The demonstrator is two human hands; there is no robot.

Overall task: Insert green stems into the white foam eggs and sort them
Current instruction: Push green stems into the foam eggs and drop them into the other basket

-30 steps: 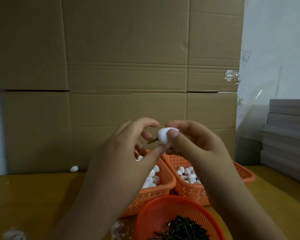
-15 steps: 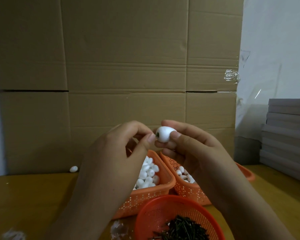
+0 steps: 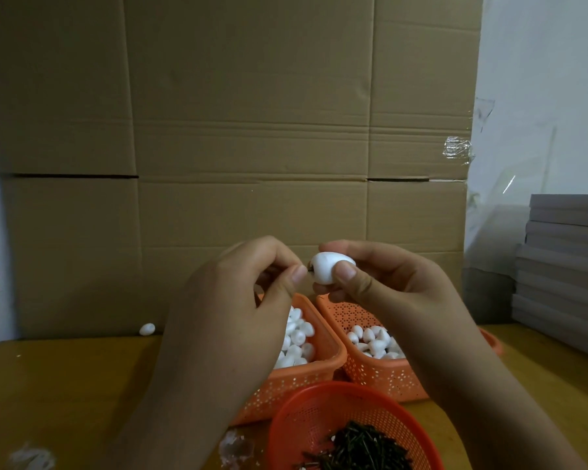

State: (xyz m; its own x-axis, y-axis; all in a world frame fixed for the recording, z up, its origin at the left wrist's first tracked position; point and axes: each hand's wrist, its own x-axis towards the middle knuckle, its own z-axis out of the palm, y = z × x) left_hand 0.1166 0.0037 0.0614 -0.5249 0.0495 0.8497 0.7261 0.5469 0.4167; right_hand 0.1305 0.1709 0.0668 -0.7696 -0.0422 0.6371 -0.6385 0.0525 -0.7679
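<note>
Right, your right hand [image 3: 381, 286] grips the foam egg [image 3: 326, 271] at the centre of the frame, thumb across its front and fingers curled behind. Your left hand [image 3: 248, 300] pinches the stem [image 3: 309, 266] between thumb and forefinger right at the egg's left end; only a dark tip shows. Below your hands sit two orange baskets side by side: the left basket [image 3: 296, 381] holds white eggs, and the right basket [image 3: 381, 378] holds eggs too. At bottom centre a round red basket [image 3: 299, 422] holds a heap of dark stems [image 3: 357, 449]. One stray egg [image 3: 147, 329] lies at the left on the wooden table [image 3: 65, 385], against the cardboard wall [image 3: 252, 130].
</note>
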